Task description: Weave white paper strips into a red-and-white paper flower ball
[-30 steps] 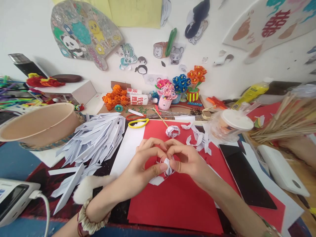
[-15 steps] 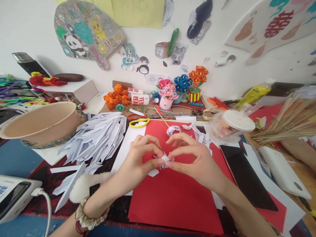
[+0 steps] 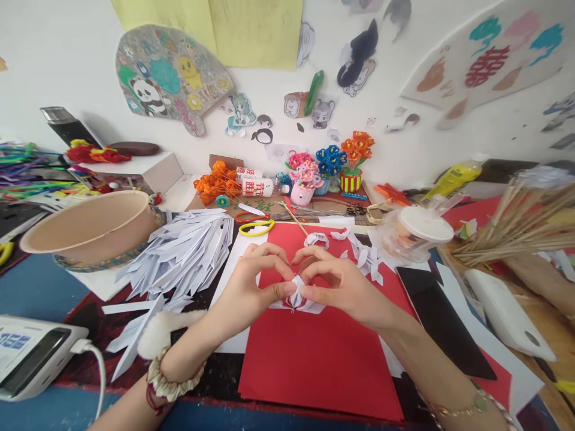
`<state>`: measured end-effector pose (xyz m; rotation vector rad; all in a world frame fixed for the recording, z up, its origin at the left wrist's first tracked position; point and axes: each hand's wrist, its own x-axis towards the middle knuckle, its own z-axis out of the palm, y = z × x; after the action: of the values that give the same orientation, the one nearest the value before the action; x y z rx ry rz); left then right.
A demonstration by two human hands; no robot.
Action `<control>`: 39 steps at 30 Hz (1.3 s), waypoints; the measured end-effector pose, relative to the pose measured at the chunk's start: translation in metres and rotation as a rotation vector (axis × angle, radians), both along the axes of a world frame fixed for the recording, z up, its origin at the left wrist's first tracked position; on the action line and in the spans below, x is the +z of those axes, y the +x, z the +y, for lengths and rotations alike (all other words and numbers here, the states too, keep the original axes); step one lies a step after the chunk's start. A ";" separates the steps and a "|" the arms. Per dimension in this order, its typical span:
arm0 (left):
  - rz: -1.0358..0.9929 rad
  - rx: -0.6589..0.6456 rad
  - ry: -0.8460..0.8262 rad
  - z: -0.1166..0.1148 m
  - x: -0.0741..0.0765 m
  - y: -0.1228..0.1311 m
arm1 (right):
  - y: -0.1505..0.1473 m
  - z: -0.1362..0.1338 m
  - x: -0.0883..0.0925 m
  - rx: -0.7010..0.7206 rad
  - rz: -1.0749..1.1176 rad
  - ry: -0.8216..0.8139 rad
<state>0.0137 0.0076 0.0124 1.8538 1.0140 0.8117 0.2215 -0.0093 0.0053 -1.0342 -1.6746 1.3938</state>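
Both hands meet over a red paper sheet (image 3: 323, 359) in the middle of the table. My left hand (image 3: 251, 287) and my right hand (image 3: 336, 284) each pinch a small folded white paper piece (image 3: 296, 293) between thumb and fingers, its flaps spread out below the fingertips. A finished white paper flower on a thin stick (image 3: 315, 239) lies just beyond the hands. A heap of folded white paper strips (image 3: 184, 251) lies to the left of my left hand.
A tan bowl (image 3: 90, 227) stands at the left, a power bank with a cable (image 3: 31, 359) at the near left. Yellow-handled scissors (image 3: 256, 227), a lidded plastic cup (image 3: 420, 230), a dark tablet (image 3: 442, 320), a bundle of wooden sticks (image 3: 516, 224) and small flower pots (image 3: 327, 167) surround the work area.
The hands have stayed together on the white paper piece, turning it. Its flaps now spread flat below the fingers. The camera has tilted slightly.
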 end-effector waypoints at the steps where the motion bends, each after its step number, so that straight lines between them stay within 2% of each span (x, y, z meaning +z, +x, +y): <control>1: -0.008 0.002 -0.004 0.001 0.001 -0.001 | -0.001 0.002 0.001 0.022 0.006 -0.017; 4: -0.023 0.011 0.006 0.006 0.001 -0.001 | -0.005 0.009 0.000 0.037 0.009 -0.055; 6: -0.016 0.046 0.041 0.011 0.000 0.001 | -0.007 0.012 -0.003 -0.059 -0.010 -0.054; 9: -0.008 0.090 0.079 0.018 -0.004 0.006 | -0.009 0.017 -0.007 -0.219 -0.066 0.073; 13: 0.018 0.114 0.117 0.025 -0.007 0.016 | -0.005 0.020 -0.010 -0.268 -0.170 0.223; 18: 0.048 0.127 0.122 0.026 -0.010 0.022 | -0.001 0.020 -0.014 -0.268 -0.191 0.260; 24: 0.059 0.069 0.097 0.025 -0.009 0.023 | -0.005 0.019 -0.019 -0.239 -0.135 0.255; 32: 0.022 0.043 0.069 0.023 -0.010 0.024 | -0.012 0.020 -0.032 -0.146 -0.050 0.101; 39: -0.036 0.007 -0.001 0.021 -0.008 0.018 | -0.010 0.015 -0.026 -0.077 0.039 -0.012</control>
<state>0.0314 0.0288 0.0044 1.8293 0.9989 0.8455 0.2118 0.0059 -0.0204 -1.0610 -1.5830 1.3673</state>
